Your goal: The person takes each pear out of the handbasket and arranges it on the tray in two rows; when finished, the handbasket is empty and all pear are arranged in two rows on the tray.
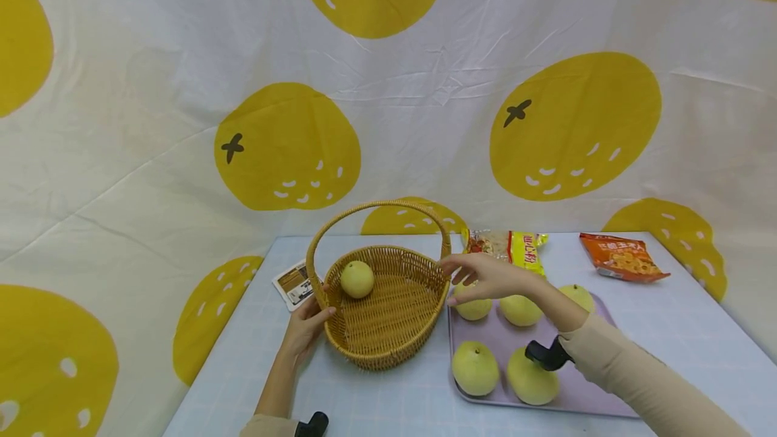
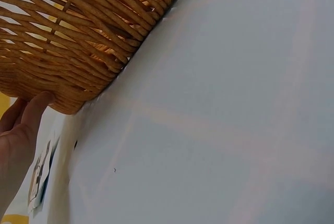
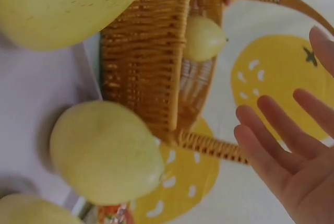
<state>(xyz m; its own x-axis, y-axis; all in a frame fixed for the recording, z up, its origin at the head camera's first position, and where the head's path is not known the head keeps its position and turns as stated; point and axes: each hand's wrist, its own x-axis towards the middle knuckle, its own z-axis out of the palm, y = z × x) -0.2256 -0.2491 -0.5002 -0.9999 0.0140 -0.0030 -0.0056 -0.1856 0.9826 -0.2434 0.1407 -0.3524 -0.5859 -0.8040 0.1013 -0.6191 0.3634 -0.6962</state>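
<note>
A wicker basket with a tall arched handle stands on the table, and one pale yellow-green pear lies inside it. My left hand grips the basket's left rim near the handle's foot; in the left wrist view the thumb and fingers pinch the woven edge. Beside the basket's right rim hovers my right hand, fingers spread and holding nothing. Below and around it, several pears sit on a lilac tray, partly covered by the right hand and forearm.
Behind the tray lies a clear-and-yellow food packet. An orange snack bag rests at the back right. To the basket's left is a printed card. A fruit-patterned cloth hangs behind the table.
</note>
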